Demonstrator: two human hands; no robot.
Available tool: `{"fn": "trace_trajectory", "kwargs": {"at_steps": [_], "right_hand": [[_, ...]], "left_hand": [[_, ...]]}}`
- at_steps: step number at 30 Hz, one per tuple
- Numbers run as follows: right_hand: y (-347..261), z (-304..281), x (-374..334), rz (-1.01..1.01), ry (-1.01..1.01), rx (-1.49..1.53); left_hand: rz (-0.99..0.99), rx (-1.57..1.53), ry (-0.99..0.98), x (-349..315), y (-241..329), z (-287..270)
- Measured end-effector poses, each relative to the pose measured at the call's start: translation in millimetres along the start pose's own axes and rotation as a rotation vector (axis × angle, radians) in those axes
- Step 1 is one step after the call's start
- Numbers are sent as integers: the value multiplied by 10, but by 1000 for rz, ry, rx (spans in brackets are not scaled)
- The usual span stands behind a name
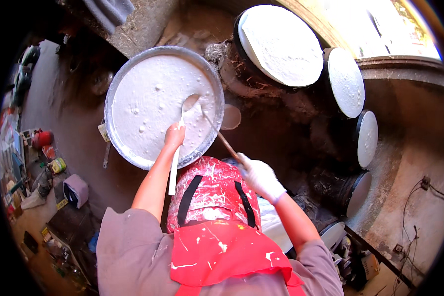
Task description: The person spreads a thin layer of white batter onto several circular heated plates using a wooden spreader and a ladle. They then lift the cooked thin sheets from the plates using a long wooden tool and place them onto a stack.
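A wide round metal basin stands in front of me, full of a thick white, bubbly liquid. My bare left hand is closed round a long spoon, whose pale handle sticks out below the fist. The spoon's metal bowl is over the liquid in the right half of the basin. In a white glove, my right hand grips a thin brown stick. That stick crosses the basin's right rim, and its far end is close to the spoon's bowl; whether they touch I cannot tell.
Several dark round vessels with white tops curve along the right, the largest vessel at the far side. A small pale disc lies beside the basin. Cables hang at the right. A red container and clutter fill the left edge.
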State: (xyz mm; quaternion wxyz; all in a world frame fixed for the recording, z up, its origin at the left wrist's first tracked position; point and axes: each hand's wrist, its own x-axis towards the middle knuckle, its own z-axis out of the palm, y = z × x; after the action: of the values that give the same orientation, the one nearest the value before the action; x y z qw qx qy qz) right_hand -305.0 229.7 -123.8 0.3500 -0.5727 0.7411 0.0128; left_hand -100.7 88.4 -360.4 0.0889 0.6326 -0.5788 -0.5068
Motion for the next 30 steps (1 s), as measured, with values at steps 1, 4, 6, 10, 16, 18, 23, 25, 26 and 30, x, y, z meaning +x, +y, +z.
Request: {"fn": "trace_trajectory", "kwargs": {"at_steps": [1,4,6,10,16,18,23,25,26,30], "right_hand": [[-34,48,38,-45,-24,84],[44,-11,30,-26,-37,227],[101,-21,3,51,-7,284],[229,190,-173,-70,-33,202],[213,-298,-943,-64,-95,207],[195,-355,-1123,-249,103,457],[234,-407,-1346,-452,324,563],[217,-319,-1376,-431,336,580],[139,-266,-1358,-397,348,599],[96,-182,-1364,-268,226,671]], "left_hand": [[-123,-128,-72,14,-52,65],[-288,-327,-124,-153,30,99],[-479,-610,-169,-268,157,118],[-653,-1344,-494,-445,198,113],[-277,-1520,-427,-1539,1067,-884],[-124,-1510,-352,-1879,1463,-1310],[289,-1426,-414,-2336,2107,-1637],[230,-1382,-360,-2166,1901,-1515],[158,-1256,-308,-1941,1659,-1455],[-297,-1085,-152,-1410,1128,-1053]]}}
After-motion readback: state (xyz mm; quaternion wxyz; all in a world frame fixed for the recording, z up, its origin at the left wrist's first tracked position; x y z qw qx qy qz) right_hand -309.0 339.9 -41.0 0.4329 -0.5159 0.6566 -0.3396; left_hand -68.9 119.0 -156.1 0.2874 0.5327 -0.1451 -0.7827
